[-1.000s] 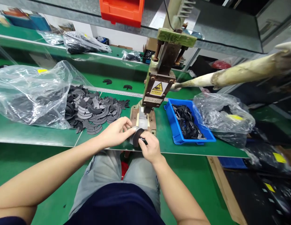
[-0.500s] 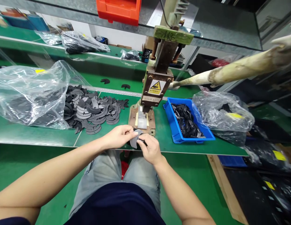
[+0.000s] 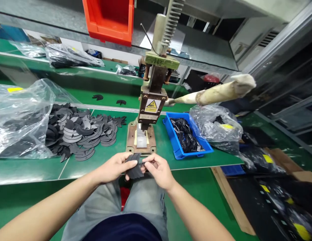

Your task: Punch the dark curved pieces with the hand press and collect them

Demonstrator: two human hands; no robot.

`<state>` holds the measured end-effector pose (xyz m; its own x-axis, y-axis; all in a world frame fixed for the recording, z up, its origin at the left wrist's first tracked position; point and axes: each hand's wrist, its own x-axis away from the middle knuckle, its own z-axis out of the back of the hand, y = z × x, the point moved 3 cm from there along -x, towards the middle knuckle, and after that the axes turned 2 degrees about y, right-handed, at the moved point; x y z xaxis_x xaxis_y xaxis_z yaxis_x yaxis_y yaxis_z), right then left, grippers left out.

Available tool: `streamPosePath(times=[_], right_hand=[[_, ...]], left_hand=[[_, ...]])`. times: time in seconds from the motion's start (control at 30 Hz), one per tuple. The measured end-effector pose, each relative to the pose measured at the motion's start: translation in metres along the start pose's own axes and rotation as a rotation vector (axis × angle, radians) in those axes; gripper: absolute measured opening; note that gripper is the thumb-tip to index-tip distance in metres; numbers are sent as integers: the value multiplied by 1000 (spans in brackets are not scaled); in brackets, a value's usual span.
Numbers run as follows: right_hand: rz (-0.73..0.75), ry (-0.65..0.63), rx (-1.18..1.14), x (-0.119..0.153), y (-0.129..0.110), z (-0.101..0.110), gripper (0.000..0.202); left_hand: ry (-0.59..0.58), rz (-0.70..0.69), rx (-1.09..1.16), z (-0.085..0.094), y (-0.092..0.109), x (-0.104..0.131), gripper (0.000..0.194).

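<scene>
My left hand (image 3: 115,167) is closed on a dark grey curved piece (image 3: 134,170), thumb on top, in front of the press base. At the piece's right side, my right hand (image 3: 158,169) pinches a small black part (image 3: 142,164), mostly hidden by the fingers. The hand press (image 3: 151,107) stands just beyond, with a pale block (image 3: 141,140) on its base. Loose grey curved pieces (image 3: 80,130) are heaped on the left, spilling from a clear plastic bag (image 3: 22,124). To the right, a blue tray (image 3: 179,154) holds small black parts (image 3: 187,135).
The press's long handle (image 3: 216,93) sticks out to the right above another clear bag (image 3: 216,124). An orange bin (image 3: 110,30) sits on the shelf above. Two dark pieces lie behind the bench's raised edge. Bagged items and cardboard are at the lower right.
The view has shifted, so the bench sits lower and further left. The curved piece is turned differently between my hands, and my right fingers now pinch at its right side.
</scene>
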<state>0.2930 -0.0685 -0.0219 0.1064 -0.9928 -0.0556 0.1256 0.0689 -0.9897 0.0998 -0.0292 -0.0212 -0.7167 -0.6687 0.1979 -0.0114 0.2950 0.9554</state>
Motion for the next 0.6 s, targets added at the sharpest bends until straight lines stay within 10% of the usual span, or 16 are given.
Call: streamPosePath(times=[0.3, 0.6], right_hand=[[-42, 88, 240, -36, -23, 64, 34], [12, 488, 847, -199, -64, 182, 25]], left_hand=[[313, -141, -447, 39, -33, -9, 41], [271, -268, -786, 37, -50, -5, 36]])
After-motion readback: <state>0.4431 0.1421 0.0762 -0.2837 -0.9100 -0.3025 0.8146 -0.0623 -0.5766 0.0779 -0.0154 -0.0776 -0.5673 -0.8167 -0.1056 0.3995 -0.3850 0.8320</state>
